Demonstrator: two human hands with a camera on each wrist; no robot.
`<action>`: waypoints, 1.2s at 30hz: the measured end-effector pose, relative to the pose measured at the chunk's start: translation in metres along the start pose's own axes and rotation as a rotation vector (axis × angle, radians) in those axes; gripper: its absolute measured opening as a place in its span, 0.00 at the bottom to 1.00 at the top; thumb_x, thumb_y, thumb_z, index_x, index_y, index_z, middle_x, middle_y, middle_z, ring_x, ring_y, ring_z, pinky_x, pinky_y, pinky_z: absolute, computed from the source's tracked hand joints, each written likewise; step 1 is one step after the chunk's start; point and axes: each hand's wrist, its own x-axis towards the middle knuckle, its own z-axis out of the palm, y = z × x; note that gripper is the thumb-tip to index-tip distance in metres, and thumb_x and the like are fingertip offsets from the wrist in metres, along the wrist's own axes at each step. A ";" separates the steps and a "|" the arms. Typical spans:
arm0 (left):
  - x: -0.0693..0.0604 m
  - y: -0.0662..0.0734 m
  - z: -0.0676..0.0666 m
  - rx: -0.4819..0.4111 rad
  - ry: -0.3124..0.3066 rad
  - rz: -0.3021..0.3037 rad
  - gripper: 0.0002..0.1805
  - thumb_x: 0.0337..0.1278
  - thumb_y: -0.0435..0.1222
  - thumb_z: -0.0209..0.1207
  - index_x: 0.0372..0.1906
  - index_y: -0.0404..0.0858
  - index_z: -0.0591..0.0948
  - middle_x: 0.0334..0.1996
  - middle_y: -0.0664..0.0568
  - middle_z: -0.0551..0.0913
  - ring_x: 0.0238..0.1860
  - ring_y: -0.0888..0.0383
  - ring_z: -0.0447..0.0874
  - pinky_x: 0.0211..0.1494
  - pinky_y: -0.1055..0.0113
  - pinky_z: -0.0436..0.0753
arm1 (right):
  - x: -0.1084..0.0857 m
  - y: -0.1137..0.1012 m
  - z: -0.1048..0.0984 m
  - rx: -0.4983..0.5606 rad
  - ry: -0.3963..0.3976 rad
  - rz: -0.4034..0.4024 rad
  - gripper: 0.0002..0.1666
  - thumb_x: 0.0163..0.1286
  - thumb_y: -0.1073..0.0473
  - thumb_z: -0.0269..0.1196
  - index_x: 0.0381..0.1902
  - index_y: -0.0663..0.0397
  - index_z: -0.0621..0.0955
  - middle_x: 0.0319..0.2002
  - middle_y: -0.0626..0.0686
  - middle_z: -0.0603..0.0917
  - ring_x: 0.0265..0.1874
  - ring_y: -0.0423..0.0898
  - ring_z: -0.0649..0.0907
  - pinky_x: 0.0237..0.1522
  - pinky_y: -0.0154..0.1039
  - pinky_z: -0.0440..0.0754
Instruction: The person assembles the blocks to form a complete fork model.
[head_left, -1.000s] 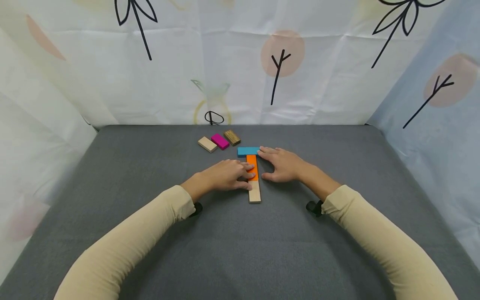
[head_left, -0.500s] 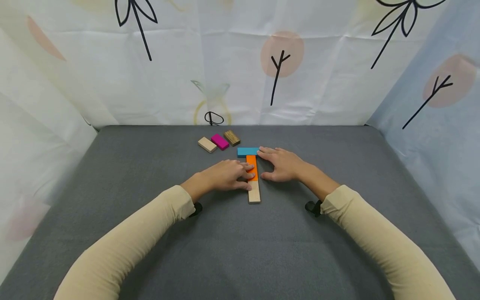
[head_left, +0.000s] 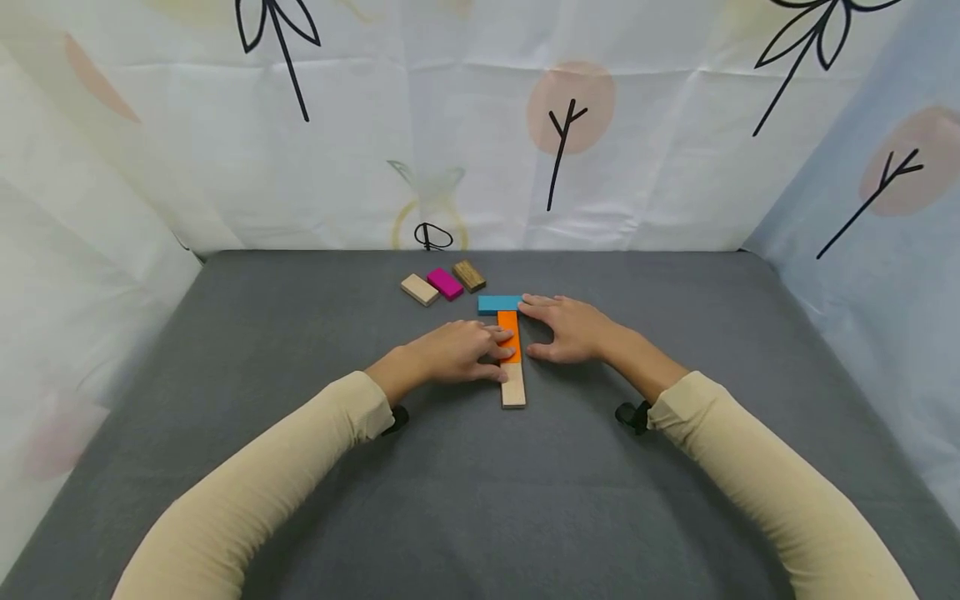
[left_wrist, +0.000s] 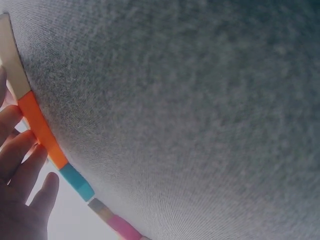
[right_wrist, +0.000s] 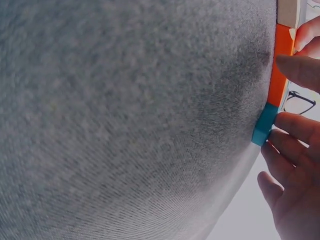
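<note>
A blue block lies crosswise at the far end of an orange block, and a pale wooden block continues the line toward the near side. My left hand rests its fingertips on the orange block, its thumb by the pale one. Fingertips of my right hand touch the right end of the blue block; its thumb points left beside the orange block. In the right wrist view the fingers of the right hand meet the blue block. Fingers of both hands are extended.
Behind and left of the blue block lie a pale block, a magenta block and a brown block. They rest on the grey tabletop. A patterned white cloth stands behind the table and along both sides.
</note>
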 end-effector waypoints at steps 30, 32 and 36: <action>0.000 -0.004 -0.001 -0.058 -0.003 0.004 0.27 0.68 0.48 0.60 0.67 0.42 0.76 0.71 0.47 0.68 0.74 0.51 0.62 0.72 0.53 0.65 | -0.007 0.008 0.009 0.083 0.055 -0.074 0.51 0.64 0.35 0.67 0.76 0.53 0.64 0.77 0.58 0.59 0.76 0.57 0.59 0.75 0.58 0.50; 0.000 -0.005 -0.002 -0.071 -0.009 0.001 0.27 0.68 0.47 0.60 0.68 0.42 0.75 0.72 0.48 0.67 0.74 0.51 0.61 0.73 0.53 0.65 | -0.007 0.007 0.009 0.077 0.061 -0.092 0.52 0.63 0.35 0.68 0.76 0.53 0.64 0.76 0.58 0.60 0.76 0.57 0.59 0.74 0.59 0.50; 0.000 -0.007 -0.003 -0.088 -0.014 0.000 0.27 0.70 0.46 0.59 0.69 0.43 0.74 0.72 0.51 0.67 0.74 0.52 0.60 0.73 0.53 0.64 | -0.008 0.002 0.009 0.062 0.055 -0.120 0.53 0.62 0.32 0.67 0.76 0.53 0.65 0.77 0.58 0.60 0.76 0.56 0.59 0.74 0.60 0.50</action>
